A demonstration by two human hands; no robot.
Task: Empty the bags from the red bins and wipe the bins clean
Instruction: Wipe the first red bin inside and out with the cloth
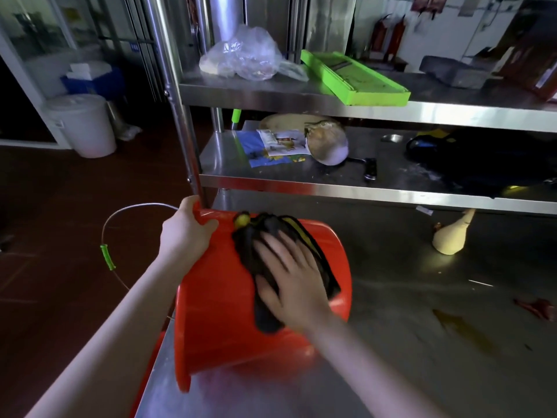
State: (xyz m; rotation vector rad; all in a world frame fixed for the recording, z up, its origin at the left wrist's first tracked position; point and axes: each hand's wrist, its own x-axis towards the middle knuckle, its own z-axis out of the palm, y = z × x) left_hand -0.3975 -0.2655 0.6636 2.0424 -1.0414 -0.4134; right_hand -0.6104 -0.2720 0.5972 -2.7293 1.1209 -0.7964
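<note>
Wiping of the red bin (220, 312) is, in my judgement, the step in hand. The bin lies tipped on its side on the steel table (422, 297), centre to lower left of the frame. The left hand (187, 233) curls its fingers round the bin's edge at upper left. The right hand (289, 273), fingers (271, 245) spread and nearly straight, presses a dark cloth (262, 227) flat on the outer wall; the hand is blurred.

Recommended: brace firmly, since a rounded wall on smooth steel is likely to roll or slide. Work with a flat palm in overlapping strokes, turning the bin to reach unwiped wall. The interior is out of view.

Materials: glossy moulded plastic, tapered; bunched soft cloth with yellow trim; thin wire handle (135, 206) with green grip (108, 256); smeared steel.
</note>
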